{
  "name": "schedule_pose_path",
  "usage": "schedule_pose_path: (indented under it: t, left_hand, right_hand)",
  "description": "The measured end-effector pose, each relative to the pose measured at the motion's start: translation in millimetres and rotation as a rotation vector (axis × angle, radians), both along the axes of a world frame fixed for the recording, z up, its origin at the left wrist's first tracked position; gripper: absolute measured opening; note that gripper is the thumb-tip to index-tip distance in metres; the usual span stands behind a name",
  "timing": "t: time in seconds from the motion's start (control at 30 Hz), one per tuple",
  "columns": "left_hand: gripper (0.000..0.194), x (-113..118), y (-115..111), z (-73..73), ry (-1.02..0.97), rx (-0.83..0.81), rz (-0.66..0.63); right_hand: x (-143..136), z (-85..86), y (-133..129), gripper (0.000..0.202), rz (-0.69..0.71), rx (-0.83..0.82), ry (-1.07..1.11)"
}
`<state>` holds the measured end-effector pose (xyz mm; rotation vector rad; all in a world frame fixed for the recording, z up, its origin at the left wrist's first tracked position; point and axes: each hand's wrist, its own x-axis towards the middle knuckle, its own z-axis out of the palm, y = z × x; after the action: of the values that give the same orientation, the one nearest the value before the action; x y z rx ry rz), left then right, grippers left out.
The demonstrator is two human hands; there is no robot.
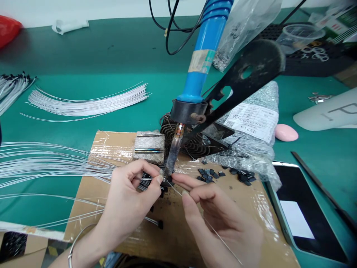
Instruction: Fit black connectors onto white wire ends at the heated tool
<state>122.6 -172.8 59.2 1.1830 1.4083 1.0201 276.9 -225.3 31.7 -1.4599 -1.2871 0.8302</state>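
– While you're pinching with both hands, where does the thin wire [174, 189] sit?
– Front centre, ending just at the soldering iron [198, 56] tip. Long axis slants: your near right up to far left, leading end pointing left and away from you.
– And your fingers?
– Right hand [223, 216]: thumb and index nearly closed, thin wire between them. Left hand [129, 201]: thumb and index shut on a white wire [147, 179], which lies roughly sideways, end to your right, by the tip. Exact contact at the tip: can't tell.
– Iron?
– Tip down, leaning a bit left; blue handle up, in a black bracket [251, 70].
– Surface?
– Cardboard [111, 143] on your green bench [167, 80], small black pieces [208, 175] on it. Loose wire bundle [89, 104] far left, phone [304, 208] to your right.
– Room?
– Pale wall [117, 7] behind the bench, yellow-marked floor [52, 251] lower left.
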Motion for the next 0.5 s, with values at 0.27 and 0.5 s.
schedule_pose_path:
  t: [0.27,0.5]
  left_hand:
    - [0.010,0.1,-0.6,-0.1,0.014,-0.014,-0.001]
    - [0.010,0.2,-1.0,1.8,0.016,-0.013,0.000]
  right_hand:
    - [-1.9,0.0,1.2,0.021,-0.007,-0.003,0.002]
    - [-1.6,1.9,1.0,0.021,-0.026,0.004,-0.009]
